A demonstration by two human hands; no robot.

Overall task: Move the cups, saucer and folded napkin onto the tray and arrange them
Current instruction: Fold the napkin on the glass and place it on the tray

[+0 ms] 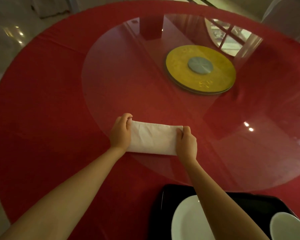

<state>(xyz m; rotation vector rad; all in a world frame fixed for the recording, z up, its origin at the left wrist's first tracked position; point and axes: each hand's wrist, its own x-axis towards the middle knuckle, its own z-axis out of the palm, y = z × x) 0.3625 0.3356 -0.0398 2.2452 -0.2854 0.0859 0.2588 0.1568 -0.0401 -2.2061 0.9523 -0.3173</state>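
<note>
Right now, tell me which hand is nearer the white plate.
Right. The right hand grips the napkin's end above the plate; the left hand holds the farther end.

Round worktop [47, 104] under a red cloth, topped by a clear glass disc [121, 84].

The glass disc lies centred on the cloth, leaving a bare red ring all round; beneath it, near the far right, sits a yellow round hub [215, 80] with a grey centre. A white folded napkin [152, 139] lies flat at the disc's near-left edge. At the near right edge of the worktop a black tray [164, 201] rests on the cloth, just beside the disc's rim.
</note>
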